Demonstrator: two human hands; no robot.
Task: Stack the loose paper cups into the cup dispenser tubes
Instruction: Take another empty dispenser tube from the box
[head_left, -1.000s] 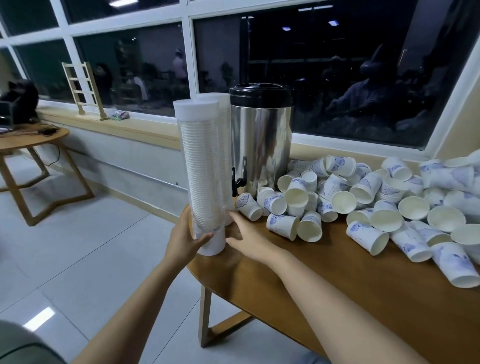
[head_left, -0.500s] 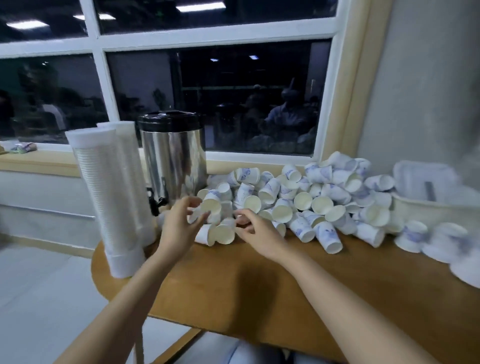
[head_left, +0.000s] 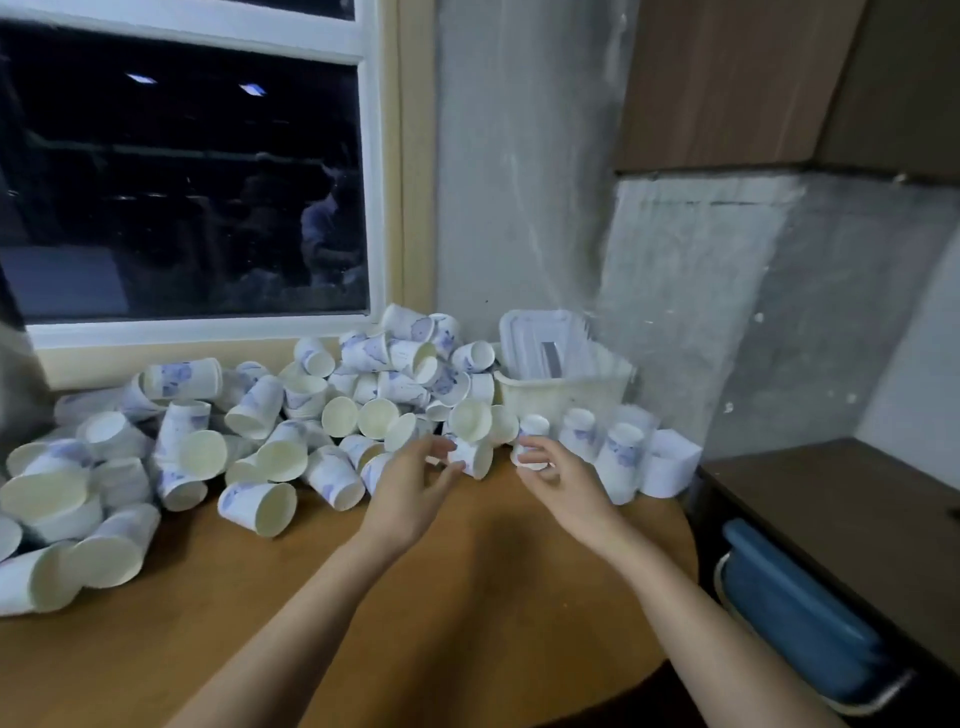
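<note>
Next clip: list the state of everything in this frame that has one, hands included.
loose paper cups: heaped on the table, mostly on their sides, unstacked.
cups by the basket: standing upside down.
left hand: fingertips at the base of a tipped cup; grip unclear.
right hand: fingers curled round an upside-down cup.
basket: upright, a plastic lid standing in it.

Break area, heaped paper cups (head_left: 257, 506), wooden table (head_left: 467, 582), window (head_left: 182, 182)
</note>
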